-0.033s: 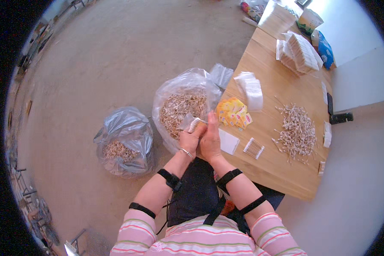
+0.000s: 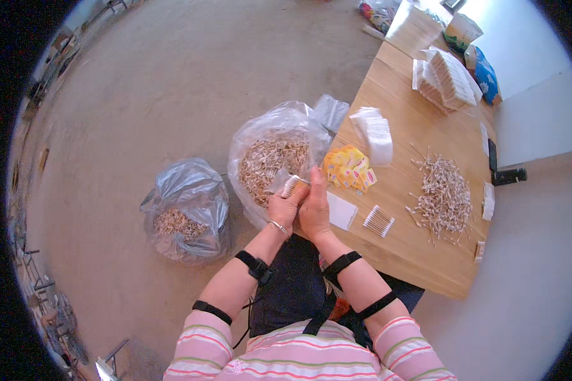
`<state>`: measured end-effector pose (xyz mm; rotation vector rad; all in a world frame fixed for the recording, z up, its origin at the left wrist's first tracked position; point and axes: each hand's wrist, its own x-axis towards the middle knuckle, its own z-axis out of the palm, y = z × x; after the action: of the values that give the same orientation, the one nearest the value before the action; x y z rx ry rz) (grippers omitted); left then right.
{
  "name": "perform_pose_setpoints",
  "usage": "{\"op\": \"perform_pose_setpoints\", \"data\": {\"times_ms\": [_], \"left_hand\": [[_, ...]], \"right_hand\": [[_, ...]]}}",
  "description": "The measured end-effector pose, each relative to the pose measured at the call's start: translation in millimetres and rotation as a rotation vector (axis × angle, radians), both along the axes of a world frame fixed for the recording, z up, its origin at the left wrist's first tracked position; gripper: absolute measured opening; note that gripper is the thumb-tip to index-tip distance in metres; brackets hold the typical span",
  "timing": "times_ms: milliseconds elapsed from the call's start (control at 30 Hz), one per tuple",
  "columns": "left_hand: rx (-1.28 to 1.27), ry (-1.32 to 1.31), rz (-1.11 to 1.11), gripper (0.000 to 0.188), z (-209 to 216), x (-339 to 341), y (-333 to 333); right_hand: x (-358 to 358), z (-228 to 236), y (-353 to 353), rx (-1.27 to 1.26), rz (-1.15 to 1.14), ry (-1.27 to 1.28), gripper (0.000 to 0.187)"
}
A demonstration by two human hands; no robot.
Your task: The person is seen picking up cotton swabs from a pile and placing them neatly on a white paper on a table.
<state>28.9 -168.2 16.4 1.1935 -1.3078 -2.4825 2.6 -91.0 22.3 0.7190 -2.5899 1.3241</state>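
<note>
Above the large clear plastic bag [image 2: 241,149] of loose cotton swabs [image 2: 267,162], my two hands are close together. My left hand [image 2: 282,209] is closed around a small clear packet of cotton swabs [image 2: 292,187], whose white tips line up in a row. Against it rests my right hand [image 2: 314,213], its fingers stretched out and pointing away from me; its palm side is hidden. On the table to the right are a white card [image 2: 342,211], a neat row of swabs [image 2: 379,221] and a fan of yellow printed cards [image 2: 349,168].
A wooden table [image 2: 419,260] bears a loose swab heap [image 2: 442,193], a stack of clear sleeves [image 2: 376,136] and packed swab bundles [image 2: 448,79]. Left on the floor stands a greyish plastic bag [image 2: 194,181] with more swabs. A white wall [image 2: 540,209] borders the table's right side.
</note>
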Motion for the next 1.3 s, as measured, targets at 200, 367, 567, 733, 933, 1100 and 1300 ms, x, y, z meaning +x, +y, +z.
{"op": "perform_pose_setpoints", "data": {"times_ms": [200,367,567,733,933,1100,1300], "left_hand": [[-0.150,-0.034,-0.029,0.029,17.2,-0.8,6.2],[-0.088,0.024,0.138,0.029,-9.2,12.4,-8.3],[-0.188,-0.077,0.090,0.026,12.2,12.3,14.5],[-0.169,-0.079,0.044,0.024,-2.0,12.1,12.3],[0.007,0.115,0.142,0.028,-17.4,5.0,0.8],[-0.120,-0.020,0.018,0.027,13.1,5.2,8.9],[-0.261,-0.037,-0.055,0.024,7.9,9.0,7.5]], "right_hand": [[-2.7,0.3,7.8,-0.107,0.002,-0.099,0.044],[1.3,6.5,1.7,-0.096,-0.018,-0.107,0.045],[-3.2,6.6,4.8,-0.043,0.043,0.019,0.038],[-3.7,2.6,5.0,-0.040,0.012,-0.039,0.038],[-0.8,3.2,0.5,-0.108,-0.047,-0.170,0.035],[-1.2,3.5,2.5,-0.163,-0.016,-0.119,0.037],[-1.6,5.6,0.9,-0.095,-0.064,-0.237,0.034]]}}
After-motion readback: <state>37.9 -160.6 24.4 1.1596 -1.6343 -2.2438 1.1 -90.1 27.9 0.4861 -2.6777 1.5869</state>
